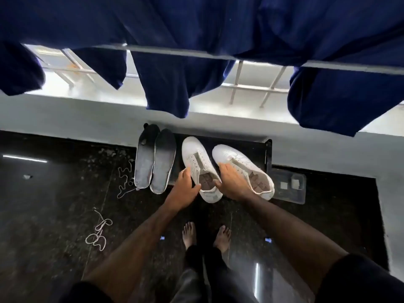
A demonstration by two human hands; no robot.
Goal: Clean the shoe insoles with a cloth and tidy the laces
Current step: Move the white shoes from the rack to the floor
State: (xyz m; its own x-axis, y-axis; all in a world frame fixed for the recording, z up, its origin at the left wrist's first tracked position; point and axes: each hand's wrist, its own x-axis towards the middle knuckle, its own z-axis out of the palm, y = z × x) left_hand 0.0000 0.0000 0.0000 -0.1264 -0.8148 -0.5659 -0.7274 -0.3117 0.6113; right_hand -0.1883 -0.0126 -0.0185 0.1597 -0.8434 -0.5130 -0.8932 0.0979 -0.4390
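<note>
The head view looks down on two white shoes standing side by side on a low dark shelf [267, 154] against the wall. The left hand [184, 189] rests on the outer side of the left shoe [196, 158] near its heel, its fingers lightly curled along the upper; whether they truly grip cannot be told. The right hand [231, 182] lies between the pair, its fingers reaching toward the right shoe [229, 155] and its thumb at the left shoe's collar. Both shoes are unlaced and show bare brown lining inside. The two dark insoles [155, 160] lean together just to the left of the shoes, heels on the floor [54, 193]. One lace [124, 178] lies tangled beside them, and a second lace [98, 232] is looped on the floor, well apart toward the person's left. No cloth shows. A clear plastic tray [288, 186] sits just right of the shoes. The step in hand seems to be settling the shoes; to do it well, square them upright, then take one insole at a time flat for wiping, and gather each lace from an end to avoid knots.
</note>
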